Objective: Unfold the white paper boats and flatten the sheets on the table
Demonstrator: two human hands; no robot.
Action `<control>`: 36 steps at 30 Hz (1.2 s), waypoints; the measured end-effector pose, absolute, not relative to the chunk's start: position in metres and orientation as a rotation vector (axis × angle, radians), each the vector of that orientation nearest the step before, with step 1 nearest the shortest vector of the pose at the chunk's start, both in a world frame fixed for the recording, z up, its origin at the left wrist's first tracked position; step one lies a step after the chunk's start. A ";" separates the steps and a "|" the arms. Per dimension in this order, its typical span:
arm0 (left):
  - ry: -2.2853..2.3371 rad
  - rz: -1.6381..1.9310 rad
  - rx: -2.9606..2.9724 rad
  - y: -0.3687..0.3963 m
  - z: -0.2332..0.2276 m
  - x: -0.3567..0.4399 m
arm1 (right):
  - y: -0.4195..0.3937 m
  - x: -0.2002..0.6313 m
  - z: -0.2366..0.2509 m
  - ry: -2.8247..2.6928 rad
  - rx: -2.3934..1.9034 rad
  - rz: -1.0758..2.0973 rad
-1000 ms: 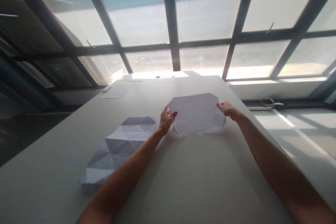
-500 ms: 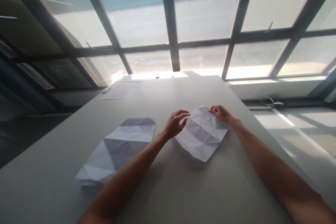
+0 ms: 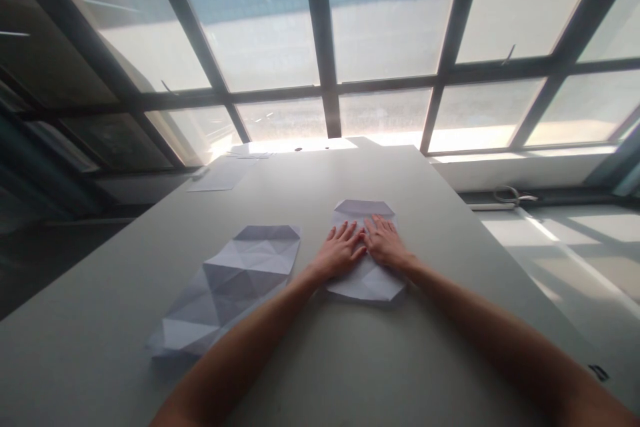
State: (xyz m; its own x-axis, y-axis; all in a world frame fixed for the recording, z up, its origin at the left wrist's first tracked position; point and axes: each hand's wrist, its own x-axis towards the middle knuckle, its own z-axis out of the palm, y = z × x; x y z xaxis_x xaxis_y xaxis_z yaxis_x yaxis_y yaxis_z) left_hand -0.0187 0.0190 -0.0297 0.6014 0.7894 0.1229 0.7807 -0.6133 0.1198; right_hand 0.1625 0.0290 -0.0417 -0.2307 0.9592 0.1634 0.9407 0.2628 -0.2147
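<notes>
**Both palms flat on a creased sheet**

Nearest the camera, two bare forearms run up from the lower edge across the grey surface (image 3: 350, 360). To the left of them lies a creased sheet (image 3: 230, 287), spread open and covered in triangular fold lines, touched by neither hand.

Further in, the left hand (image 3: 341, 252) and the right hand (image 3: 385, 247) lie side by side, fingers spread and flat, gripping nothing; both press down on the folded paper (image 3: 367, 280). That paper rests on the surface just right of the creased sheet, apart from it. Its far corners look turned in, and its near edge comes to a blunt point beyond the wrists.

Judging by how things lie, the paper is down and being flattened under the palms; its fold lines are made, but no finished form shows, so shaping it seems to be left.

Well beyond, near the far-left edge, more loose sheets (image 3: 223, 173) lie flat. Behind them stands the window (image 3: 320, 27), with scissors (image 3: 513, 195) on the sill at right.
</notes>
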 end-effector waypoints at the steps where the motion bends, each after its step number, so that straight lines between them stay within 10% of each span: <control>1: 1.378 0.257 2.757 0.020 -0.031 -0.019 | 0.033 0.164 -0.045 -2.294 -1.751 0.121; 16: 1.486 0.362 2.721 0.007 -0.021 -0.015 | 0.046 0.198 -0.034 -2.051 -1.848 -0.210; 36: 1.819 0.389 2.540 0.053 -0.042 -0.048 | -0.003 0.136 -0.038 -2.513 -1.492 0.149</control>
